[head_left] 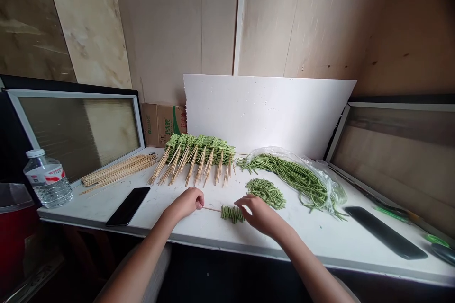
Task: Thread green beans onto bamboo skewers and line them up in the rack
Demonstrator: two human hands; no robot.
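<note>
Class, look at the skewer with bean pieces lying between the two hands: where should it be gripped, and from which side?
I'd grip the skewer by its bare stretch, coming from the left: the green bean pieces crowd the part to the right, leaving that thin stick free. The left hand holds it there; the right hand is at the bean end.

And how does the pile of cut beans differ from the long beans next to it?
The cut beans are short pieces; the long beans are slender strands. The cut beans lie uncovered, heaped; the long beans lie stretched out, partly in clear plastic. Both are green.
</note>
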